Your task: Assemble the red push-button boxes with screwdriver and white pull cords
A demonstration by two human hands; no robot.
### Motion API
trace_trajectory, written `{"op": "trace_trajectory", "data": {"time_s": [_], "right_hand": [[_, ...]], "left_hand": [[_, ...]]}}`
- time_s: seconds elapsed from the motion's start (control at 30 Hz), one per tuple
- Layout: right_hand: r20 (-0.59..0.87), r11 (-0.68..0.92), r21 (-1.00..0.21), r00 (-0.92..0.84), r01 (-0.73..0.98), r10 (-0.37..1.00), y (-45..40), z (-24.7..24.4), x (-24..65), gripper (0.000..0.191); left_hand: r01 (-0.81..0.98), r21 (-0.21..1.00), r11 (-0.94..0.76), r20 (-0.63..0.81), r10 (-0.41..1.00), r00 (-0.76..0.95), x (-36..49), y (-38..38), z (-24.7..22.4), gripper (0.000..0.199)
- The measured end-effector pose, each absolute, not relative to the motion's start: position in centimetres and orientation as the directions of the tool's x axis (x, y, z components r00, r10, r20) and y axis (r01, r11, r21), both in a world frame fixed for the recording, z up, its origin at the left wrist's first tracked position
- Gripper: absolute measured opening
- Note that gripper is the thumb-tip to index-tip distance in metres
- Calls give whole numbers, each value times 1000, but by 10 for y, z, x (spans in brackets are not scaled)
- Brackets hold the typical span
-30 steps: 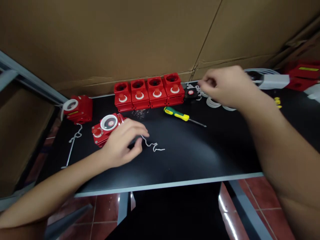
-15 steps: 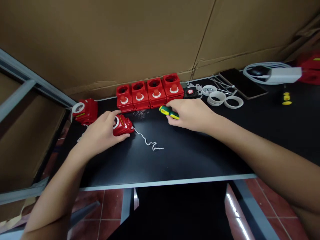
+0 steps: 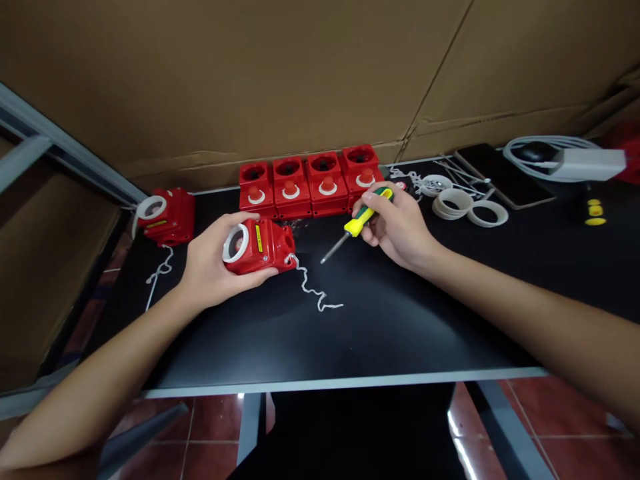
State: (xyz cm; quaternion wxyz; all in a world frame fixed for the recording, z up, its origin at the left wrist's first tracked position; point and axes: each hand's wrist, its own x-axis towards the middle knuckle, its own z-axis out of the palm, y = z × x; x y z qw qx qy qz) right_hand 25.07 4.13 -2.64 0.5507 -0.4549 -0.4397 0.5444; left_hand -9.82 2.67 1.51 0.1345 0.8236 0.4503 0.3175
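My left hand (image 3: 213, 267) grips a red housing (image 3: 273, 243) with a white ring, a yellow label and a white cord (image 3: 313, 290) trailing from its right end. In my right hand (image 3: 397, 230) is a screwdriver (image 3: 364, 219) with a yellow and green handle. Its metal shaft points down and left, the tip apart from the housing. Behind both hands stands a row of several red housings (image 3: 327, 187) with round openings and red knobs; my right hand partly covers the rightmost one. Small loose bits, too small to name, lie in front of the row.
Another red housing (image 3: 173, 217) with a white ring sits at the left, by the metal frame. To the right are white rings (image 3: 453, 203), thin metal rods, a dark flat tablet-like device (image 3: 503, 175), a white adapter (image 3: 590, 165) with coiled cable and a yellow-black object (image 3: 595, 211). Cardboard (image 3: 280, 80) stands behind.
The screwdriver has turned in my right hand, so its shaft now shows, pointing down and left. The housing in my left hand has shifted to the right and shows more of its face.
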Motion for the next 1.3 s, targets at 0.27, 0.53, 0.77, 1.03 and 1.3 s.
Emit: {"op": "trace_trajectory", "data": {"time_s": [0.27, 0.53, 0.77, 1.03, 1.3], "right_hand": [[32, 13, -967, -70, -254, 997, 35, -23, 253, 54], [82, 24, -935, -148, -354, 986, 33, -28, 253, 52], [94, 16, -931, -198, -366, 976, 33, -29, 254, 55], [136, 50, -923, -202, -383, 970, 34, -31, 253, 51], [148, 65, -920, -189, -386, 971, 33, -29, 254, 50]], "left_hand": [[625, 542, -562, 403, 826, 393, -97, 26, 15, 75], [618, 365, -697, 512, 704, 492, -107, 33, 6, 82], [647, 306, -698, 515, 693, 504, -106, 30, 6, 74], [617, 262, -742, 564, 637, 526, -106, 33, 5, 78], [656, 251, -712, 525, 670, 525, -103, 28, 8, 74]]}}
